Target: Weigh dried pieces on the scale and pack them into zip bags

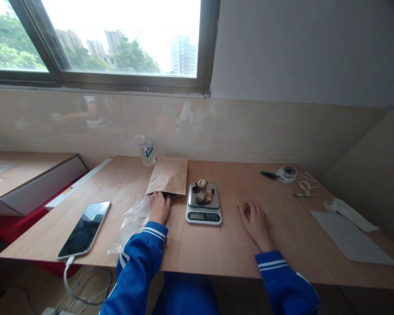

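Note:
A small white kitchen scale point(204, 218) with a metal plate stands in the middle of the table. Several brown and cream pieces point(206, 196), looking like dried mushrooms, lie on its plate; the display digits are too small to read. My left hand point(159, 207) is closed at the dark, parted mouth of a brown paper bag point(169, 175), its fingertips partly hidden there. To the scale's right, my right hand point(254, 218) rests low over the table, fingers curled around a small brown piece point(242, 205). A crumpled clear plastic bag point(128, 227) lies by my left forearm.
A phone point(84, 229) with a charging cable lies at left. A plastic bottle point(147, 151) stands behind the paper bag. Farther right are a green screwdriver point(268, 174), a white dome camera point(287, 174) with its cable, a white sheet point(351, 238) and a white crumpled wrapper point(350, 214).

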The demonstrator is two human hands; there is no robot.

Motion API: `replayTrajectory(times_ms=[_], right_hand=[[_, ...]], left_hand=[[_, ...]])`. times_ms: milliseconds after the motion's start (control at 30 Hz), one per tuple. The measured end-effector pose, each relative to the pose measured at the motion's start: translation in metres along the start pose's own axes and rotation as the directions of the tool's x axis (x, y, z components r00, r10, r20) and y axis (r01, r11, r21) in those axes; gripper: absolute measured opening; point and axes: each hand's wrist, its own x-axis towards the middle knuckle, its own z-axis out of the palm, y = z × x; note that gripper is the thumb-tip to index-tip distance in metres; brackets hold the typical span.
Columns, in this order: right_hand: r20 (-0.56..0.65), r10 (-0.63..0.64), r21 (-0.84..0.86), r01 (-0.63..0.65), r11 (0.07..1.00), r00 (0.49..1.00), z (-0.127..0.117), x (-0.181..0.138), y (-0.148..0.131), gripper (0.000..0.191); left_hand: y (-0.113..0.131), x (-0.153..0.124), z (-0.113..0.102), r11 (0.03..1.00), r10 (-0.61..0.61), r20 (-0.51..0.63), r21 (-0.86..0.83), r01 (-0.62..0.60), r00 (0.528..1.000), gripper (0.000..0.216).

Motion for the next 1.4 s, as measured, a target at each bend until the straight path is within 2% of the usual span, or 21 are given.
replayTrajectory(times_ms=[133,267,400,633,767,867,1067,1200,1333,1400], right_hand=[[0.004,0.009,-0.003,-0.009,1.000,1.000,0.000,0.000,0.000,0.043],[0.009,-0.001,-0.004,0.001,1.000,1.000,0.002,0.000,0.003,0.040],[0.005,-0.021,0.015,0.021,1.000,1.000,0.004,0.000,0.005,0.038],[-0.009,-0.003,0.011,0.003,1.000,1.000,0.005,0.001,0.006,0.039],[-0.004,0.002,0.016,-0.002,1.000,1.000,0.004,0.002,0.005,0.039],[0.012,0.008,0.006,-0.008,1.000,1.000,0.003,0.002,0.003,0.038],[0.009,-0.018,0.000,0.018,1.000,1.000,0.002,0.001,0.004,0.038],[0.002,-0.015,-0.009,0.015,1.000,1.000,0.003,0.002,0.005,0.038],[-0.025,-0.022,0.007,0.022,1.000,0.999,0.004,0.002,0.005,0.039],[-0.030,-0.032,0.016,0.032,0.999,0.999,0.004,0.003,0.005,0.039]], left_hand=[[-0.006,0.005,-0.001,0.998,0.029,-0.104,-0.044,-0.033,0.994,0.029],[-0.011,0.005,-0.007,0.997,-0.005,-0.099,-0.082,-0.003,0.995,0.024],[-0.013,-0.007,-0.026,0.997,-0.065,-0.046,-0.047,0.063,0.997,0.027],[-0.006,-0.025,-0.065,1.000,0.011,0.090,-0.016,-0.009,0.996,0.021],[0.006,-0.022,-0.076,0.968,0.101,0.196,-0.245,-0.051,0.975,0.017],[0.022,-0.015,-0.072,0.909,0.154,0.172,-0.412,-0.071,0.973,0.016],[0.065,0.004,-0.045,0.815,0.278,0.078,-0.548,-0.192,0.958,0.013],[0.081,0.012,-0.038,0.836,0.356,0.080,-0.473,-0.279,0.931,0.019],[0.087,0.020,-0.036,0.866,0.346,0.019,-0.391,-0.312,0.938,0.026],[0.093,0.026,-0.031,0.871,0.339,0.024,-0.387,-0.304,0.941,0.031]])
